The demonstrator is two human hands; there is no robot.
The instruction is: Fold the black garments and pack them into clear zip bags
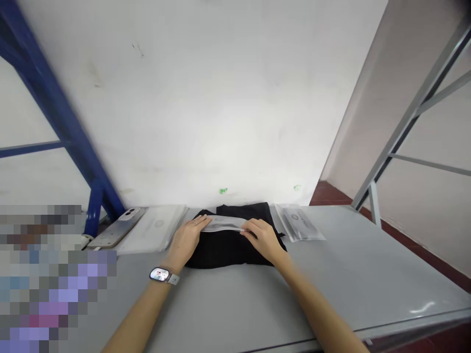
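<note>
A frosted plastic zip bag (223,224) lies on folded black cloth (226,251), which rests on the grey table. At the bag's left end, my left hand (186,241) holds it with its fingers over the plastic. The thumb and fingers of my right hand (264,239) pinch the right end of the bag's edge. What lies inside this bag is hard to make out. Behind my hands, more black cloth (245,211) reaches toward the wall.
Frosted bags (147,228) lie flat on the left, beside a phone (117,228). To the right is a packed bag (300,223) with dark contents. A white wall (228,108) backs the grey table (353,274); blue (73,127) and grey (408,115) frames flank it.
</note>
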